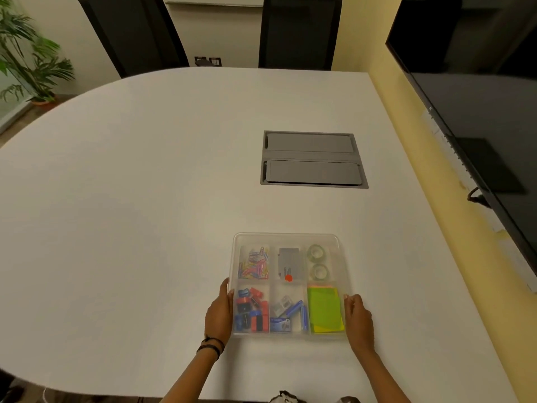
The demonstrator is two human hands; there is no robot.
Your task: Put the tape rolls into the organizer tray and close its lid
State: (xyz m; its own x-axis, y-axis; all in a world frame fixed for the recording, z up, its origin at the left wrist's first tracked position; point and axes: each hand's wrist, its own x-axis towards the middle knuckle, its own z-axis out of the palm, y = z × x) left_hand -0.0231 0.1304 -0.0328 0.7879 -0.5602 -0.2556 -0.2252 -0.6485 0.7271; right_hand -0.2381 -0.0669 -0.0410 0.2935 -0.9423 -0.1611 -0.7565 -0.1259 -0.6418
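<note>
A clear plastic organizer tray [286,236] with six compartments lies on the white table near the front edge. Its translucent lid appears to lie over it, blurring the contents. Two clear tape rolls [315,253] [319,271] sit one behind the other in the far right compartment. The other compartments hold paper clips, a grey stapler, sharpeners, staple boxes and green sticky notes. My left hand [219,314] grips the tray's left edge. My right hand [359,318] grips its right edge.
A grey cable hatch [313,158] is set flush into the table beyond the tray. A large dark screen [479,112] hangs on the yellow wall to the right. Two black chairs [299,33] stand at the far side, and a plant [32,62] is at the far left.
</note>
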